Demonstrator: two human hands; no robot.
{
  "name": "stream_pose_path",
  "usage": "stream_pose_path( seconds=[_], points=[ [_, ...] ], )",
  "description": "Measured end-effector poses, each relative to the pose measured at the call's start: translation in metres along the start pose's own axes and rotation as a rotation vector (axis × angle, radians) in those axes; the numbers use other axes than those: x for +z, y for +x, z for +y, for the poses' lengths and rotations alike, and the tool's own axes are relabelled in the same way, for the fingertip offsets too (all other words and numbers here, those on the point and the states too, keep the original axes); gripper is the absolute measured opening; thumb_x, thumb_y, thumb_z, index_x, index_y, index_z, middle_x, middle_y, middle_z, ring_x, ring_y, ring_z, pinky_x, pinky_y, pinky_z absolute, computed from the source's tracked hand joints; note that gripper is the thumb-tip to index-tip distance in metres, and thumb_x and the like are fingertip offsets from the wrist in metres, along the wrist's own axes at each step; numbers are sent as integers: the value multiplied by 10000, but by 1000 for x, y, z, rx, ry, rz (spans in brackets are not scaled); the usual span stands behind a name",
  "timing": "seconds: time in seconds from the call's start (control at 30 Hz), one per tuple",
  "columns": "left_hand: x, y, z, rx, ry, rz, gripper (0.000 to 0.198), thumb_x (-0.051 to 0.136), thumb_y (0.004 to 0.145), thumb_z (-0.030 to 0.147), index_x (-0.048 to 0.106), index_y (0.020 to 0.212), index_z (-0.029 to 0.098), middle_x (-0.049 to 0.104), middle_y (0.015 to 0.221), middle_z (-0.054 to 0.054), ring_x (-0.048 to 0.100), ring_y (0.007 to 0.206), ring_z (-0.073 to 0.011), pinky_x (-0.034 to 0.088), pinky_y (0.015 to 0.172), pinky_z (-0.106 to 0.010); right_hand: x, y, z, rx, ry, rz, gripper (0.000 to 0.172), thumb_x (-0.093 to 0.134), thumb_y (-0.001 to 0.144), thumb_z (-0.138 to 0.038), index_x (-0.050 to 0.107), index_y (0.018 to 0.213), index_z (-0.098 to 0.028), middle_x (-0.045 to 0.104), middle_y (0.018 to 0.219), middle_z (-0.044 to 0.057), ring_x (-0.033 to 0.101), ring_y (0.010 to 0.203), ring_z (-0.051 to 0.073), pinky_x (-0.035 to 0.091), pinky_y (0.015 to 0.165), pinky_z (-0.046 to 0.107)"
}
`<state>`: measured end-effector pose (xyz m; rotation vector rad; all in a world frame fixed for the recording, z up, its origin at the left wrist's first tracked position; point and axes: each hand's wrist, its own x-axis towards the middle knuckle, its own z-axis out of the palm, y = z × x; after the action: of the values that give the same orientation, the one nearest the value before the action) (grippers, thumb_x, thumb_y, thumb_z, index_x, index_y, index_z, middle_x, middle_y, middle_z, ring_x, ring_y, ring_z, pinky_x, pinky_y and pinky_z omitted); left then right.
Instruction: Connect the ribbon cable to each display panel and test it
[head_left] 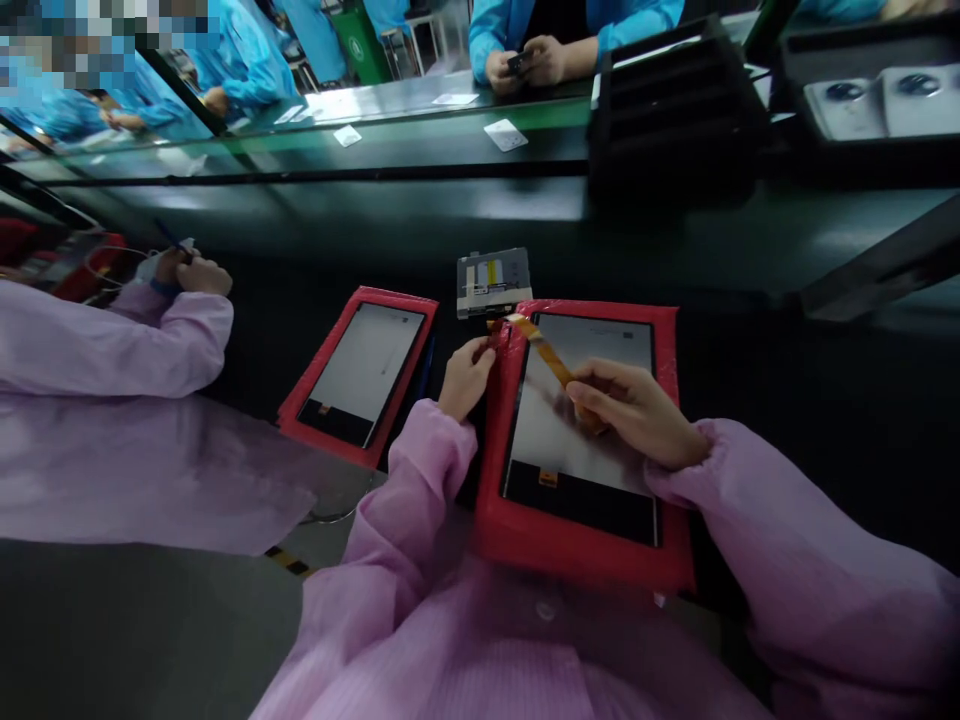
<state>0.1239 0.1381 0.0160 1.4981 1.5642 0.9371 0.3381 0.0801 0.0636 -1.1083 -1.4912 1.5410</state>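
Two hands work at a display panel (pixel 577 420) in a red protective frame (pixel 581 545) on a dark bench (pixel 825 440): the right hand (pixel 637 412) pinches an amber flex cable (pixel 551 352) lying across the screen, while the left hand (pixel 466 378) curls at the frame's upper corner, whether gripping is unclear.

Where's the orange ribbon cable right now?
In the head view, the orange ribbon cable lies over the larger screen, running from the right hand toward the left hand.

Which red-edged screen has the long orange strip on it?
The right screen: an orange ribbon cable crosses it under the right hand. The left screen has none.
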Motion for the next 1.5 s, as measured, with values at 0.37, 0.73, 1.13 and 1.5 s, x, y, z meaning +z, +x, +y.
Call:
stream_pose_path(
  seconds=[0.37, 0.73, 1.13, 1.5],
  points=[
    [6, 12, 5, 97, 98, -8, 279, 550, 877, 194, 652, 1125, 119, 656, 1207, -123, 601, 1138, -212, 427, 1048, -377, 0, 5, 1, -36, -165, 232, 252, 627, 850, -431, 653, 860, -181, 623, 741, 16, 551, 628, 118, 442, 543, 240],
    [-11, -147, 11, 553, 354, -98, 348, 562, 892, 178, 550, 1240, 177, 520, 1363, -132, 457, 1305, -235, 393, 1103, -456, 10, -10, -13, 101, 17, 60, 185, 687, 801, -350, 640, 874, -186, 631, 765, 7, 569, 634, 109, 476, 539, 224],
    [9, -161, -2, 707, 434, -10, 347, 490, 822, 53, 585, 1130, 180, 589, 1236, -124, 460, 1247, -286, 451, 1022, -505, 22, -13, 9, 92, 23, 17, 250, 644, 844, -383, 486, 846, -188, 624, 657, -19, 558, 509, 78, 453, 443, 183],
    [11, -156, 1, 395, 7, 32, 198, 516, 880, 116, 557, 1048, 212, 651, 1050, -61, 564, 1107, -208, 465, 975, -403, 20, -14, 10, 113, 118, -46, 246, 703, 805, -332, 510, 856, -187, 628, 725, -11, 624, 637, 105, 488, 502, 188]
  ],
)
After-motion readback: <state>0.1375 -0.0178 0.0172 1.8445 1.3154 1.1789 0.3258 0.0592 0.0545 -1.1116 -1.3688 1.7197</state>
